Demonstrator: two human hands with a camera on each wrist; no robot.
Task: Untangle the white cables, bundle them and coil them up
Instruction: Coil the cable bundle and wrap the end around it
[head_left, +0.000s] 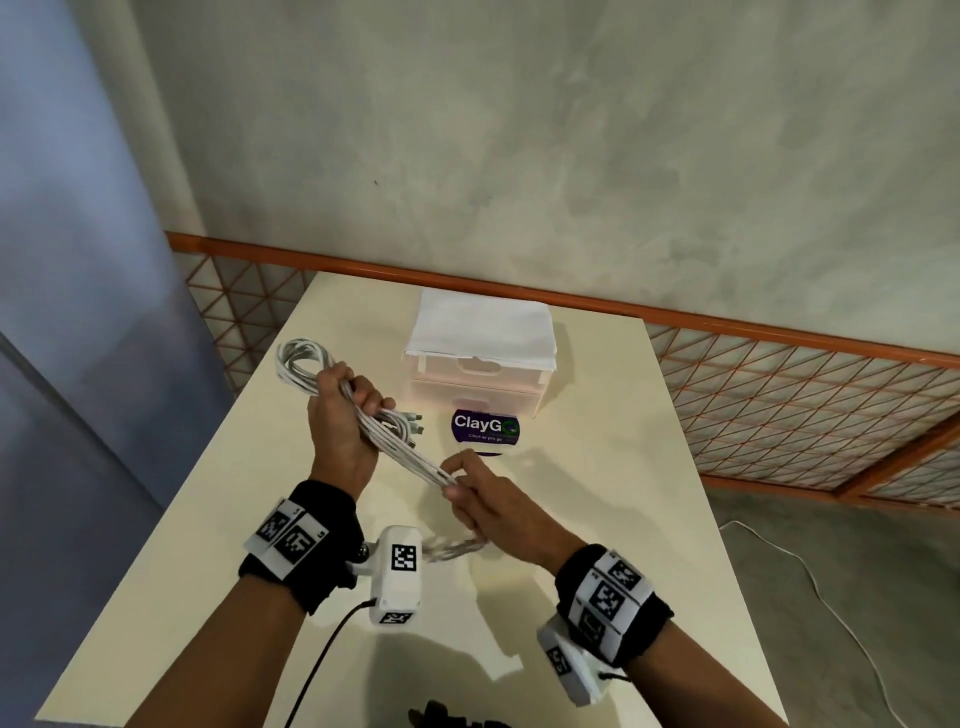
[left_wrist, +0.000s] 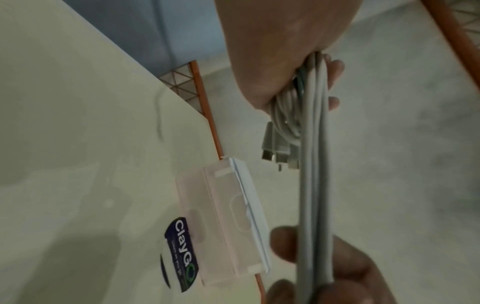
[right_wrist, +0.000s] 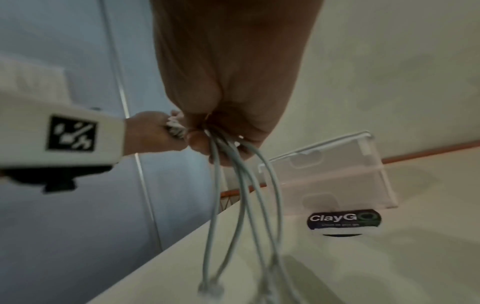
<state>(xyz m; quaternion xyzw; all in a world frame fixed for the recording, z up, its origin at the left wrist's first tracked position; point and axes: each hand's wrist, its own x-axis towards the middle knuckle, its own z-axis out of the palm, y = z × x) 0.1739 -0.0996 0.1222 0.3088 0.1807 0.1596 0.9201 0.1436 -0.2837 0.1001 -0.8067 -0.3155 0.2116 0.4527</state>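
Observation:
A bundle of white cables (head_left: 402, 448) runs taut between my two hands above the cream table (head_left: 597, 467). My left hand (head_left: 345, 410) grips the bundle in a fist; a loop of cable (head_left: 301, 358) sticks out behind it and several plugs (head_left: 410, 423) poke out in front. In the left wrist view the cables (left_wrist: 313, 185) run down from the fist past the plugs (left_wrist: 276, 150). My right hand (head_left: 467, 491) pinches the bundle lower down. In the right wrist view the loose cable ends (right_wrist: 233, 205) hang below the right hand's fingers (right_wrist: 197, 139) and blur.
A translucent plastic drawer box (head_left: 480, 374) with white paper on top stands at the table's far side, a round "ClayGo" sticker (head_left: 485, 427) in front of it. An orange mesh railing (head_left: 779, 395) runs behind the table. A thin white cord (head_left: 810, 577) lies on the floor at right.

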